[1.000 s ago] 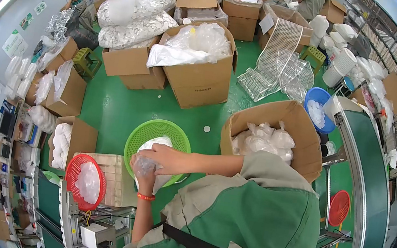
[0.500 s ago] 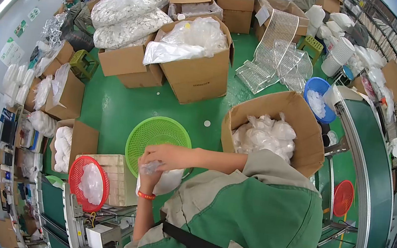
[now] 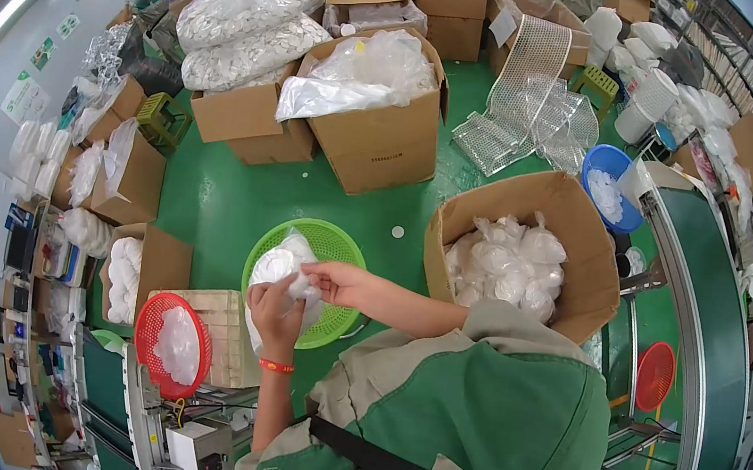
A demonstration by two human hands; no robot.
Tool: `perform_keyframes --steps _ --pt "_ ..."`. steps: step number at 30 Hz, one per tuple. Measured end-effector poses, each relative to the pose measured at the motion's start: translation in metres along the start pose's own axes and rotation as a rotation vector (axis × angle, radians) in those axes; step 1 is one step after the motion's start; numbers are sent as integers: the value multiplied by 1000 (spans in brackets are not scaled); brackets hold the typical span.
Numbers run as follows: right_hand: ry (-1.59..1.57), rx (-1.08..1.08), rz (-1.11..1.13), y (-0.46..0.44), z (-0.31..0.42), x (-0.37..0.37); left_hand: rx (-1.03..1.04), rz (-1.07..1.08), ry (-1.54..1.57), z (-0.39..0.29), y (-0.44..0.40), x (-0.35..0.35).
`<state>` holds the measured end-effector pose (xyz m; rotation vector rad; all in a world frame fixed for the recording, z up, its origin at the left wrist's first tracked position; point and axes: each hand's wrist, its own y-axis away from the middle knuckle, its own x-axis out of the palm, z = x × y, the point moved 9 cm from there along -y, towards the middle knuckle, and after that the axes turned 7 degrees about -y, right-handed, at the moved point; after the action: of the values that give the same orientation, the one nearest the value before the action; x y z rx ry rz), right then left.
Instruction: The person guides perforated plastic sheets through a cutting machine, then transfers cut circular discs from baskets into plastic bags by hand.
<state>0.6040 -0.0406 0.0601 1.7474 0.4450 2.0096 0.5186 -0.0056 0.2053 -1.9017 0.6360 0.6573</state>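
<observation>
A clear plastic bag with white contents [image 3: 276,263] hangs over the green mesh basket [image 3: 338,325]. My left hand [image 3: 276,317], with a red wristband below it, grips the near side of the bag. My right hand [image 3: 335,283] pinches the bag's gathered plastic from the right, its fingertips close to my left hand. Most of the basket's inside is hidden behind the bag and my hands. Right of the basket, a large open carton [image 3: 593,264] holds several filled clear bags [image 3: 511,258].
A red basket [image 3: 202,345] with clear plastic pieces stands at the left by a beige crate [image 3: 226,329]. Open cartons [image 3: 378,150] with plastic bags lie ahead. A blue basin [image 3: 625,213] and conveyor [image 3: 704,345] are at the right. A person [image 3: 150,6] is far left.
The bag has come up from below my hands to above them, over the basket. My hands have moved from overlapping to side by side, both still on the plastic.
</observation>
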Motion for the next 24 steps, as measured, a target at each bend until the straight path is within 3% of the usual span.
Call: perform_keyframes --steps 1,4,6,7,8,9,10,11,13,15,19,21,24 --pt "37 -26 -14 4 3 -5 91 10 -12 -6 1 2" --pt "45 -218 63 28 26 11 96 38 -24 -9 4 3" --pt "472 -528 181 61 43 48 63 75 -51 4 9 15" --pt "871 -752 309 72 41 65 24 108 -18 11 13 22" --pt "1024 -830 312 98 33 84 -15 137 16 18 16 29" --pt "1235 -912 283 109 25 93 -21 92 122 20 19 29" --pt "1375 -1173 257 116 20 93 -131 86 210 29 24 31" --pt "1596 -1288 57 128 22 95 -246 79 262 43 25 32" --pt "1482 -1173 49 110 29 72 -374 5 273 56 29 26" --pt "1186 -909 189 94 21 60 -302 16 263 48 21 21" --pt "1231 -1016 175 93 25 60 -210 43 194 35 13 24" --pt "1136 -799 192 76 27 52 -259 36 232 48 21 27" --pt "1221 -1037 170 87 40 61 -441 149 520 50 15 35"
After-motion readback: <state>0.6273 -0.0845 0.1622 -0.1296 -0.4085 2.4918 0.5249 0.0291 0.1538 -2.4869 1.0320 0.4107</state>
